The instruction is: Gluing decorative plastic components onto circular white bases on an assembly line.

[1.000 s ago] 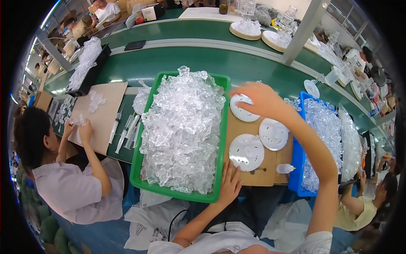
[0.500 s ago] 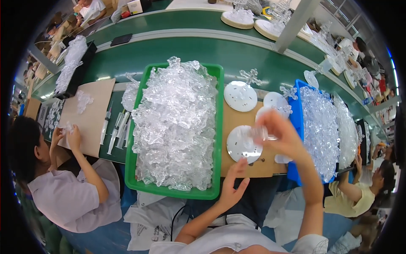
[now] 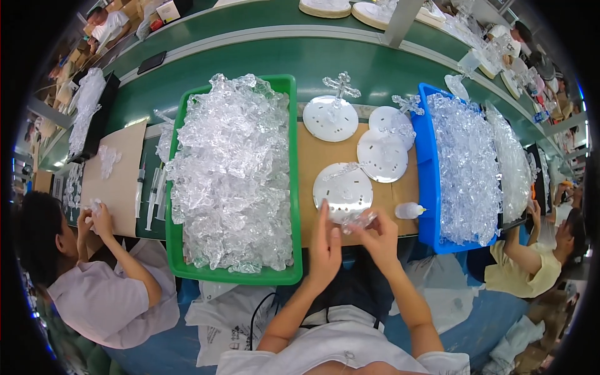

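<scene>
My right hand [image 3: 379, 242] pinches a small clear plastic piece [image 3: 359, 220] at the near edge of a white round disc [image 3: 340, 199]. Facing it, my left hand [image 3: 325, 253] has its fingers stretched and its thumb apart, holding nothing I can see. Another clear piece [image 3: 345, 171] shows over the far part of that disc; whether it is attached I cannot tell. Behind it, a second white disc [image 3: 325, 132] carries an upright clear cross-shaped ornament [image 3: 340, 84]. A small white bottle [image 3: 407, 211] with a yellowish tip lies right of my hands.
Left of my hands stands a green bin [image 3: 296, 187] heaped with clear plastic pieces. A blue bin [image 3: 429, 181] of similar pieces is on the right. Two overlapping white discs [image 3: 382, 164] lie on the cardboard [image 3: 306, 156]. Co-workers sit at both sides, one [image 3: 112, 287] at left.
My right hand has come down and toward me from above the near disc. My left hand has risen slightly, so the two now face each other. The head view has shifted.
</scene>
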A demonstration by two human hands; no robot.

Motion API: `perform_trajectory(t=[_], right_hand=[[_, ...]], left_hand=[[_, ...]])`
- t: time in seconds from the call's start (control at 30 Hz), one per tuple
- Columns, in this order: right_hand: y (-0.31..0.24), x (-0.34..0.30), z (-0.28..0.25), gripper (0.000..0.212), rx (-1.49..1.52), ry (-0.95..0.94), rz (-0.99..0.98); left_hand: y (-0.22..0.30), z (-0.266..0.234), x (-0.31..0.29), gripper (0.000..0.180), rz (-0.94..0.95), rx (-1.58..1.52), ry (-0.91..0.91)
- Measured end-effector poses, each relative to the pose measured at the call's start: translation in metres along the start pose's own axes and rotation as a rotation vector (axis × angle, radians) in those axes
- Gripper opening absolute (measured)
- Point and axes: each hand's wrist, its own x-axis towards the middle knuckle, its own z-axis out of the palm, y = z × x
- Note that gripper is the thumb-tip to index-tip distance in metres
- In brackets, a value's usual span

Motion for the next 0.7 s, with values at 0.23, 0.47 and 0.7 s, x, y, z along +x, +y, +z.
perform_trajectory(t=[0.23,0.47,0.7], right_hand=[[0.014,0.004,-0.008,0.02,1.308,0.056,0.633],[0.009,-0.004,0.02,0.017,0.753,0.181,0.48],[-0.002,0.01,0.05,0.023,0.082,0.197,0.289]], left_hand=[[-0.033,-0.015,-0.01,0.044,0.201,0.851,-0.16],[-0.024,0.021,-0.038,0.045,0.174,0.861,-0.1],[-0.037,0.009,-0.045,0.043,0.237,0.694,-0.094]])
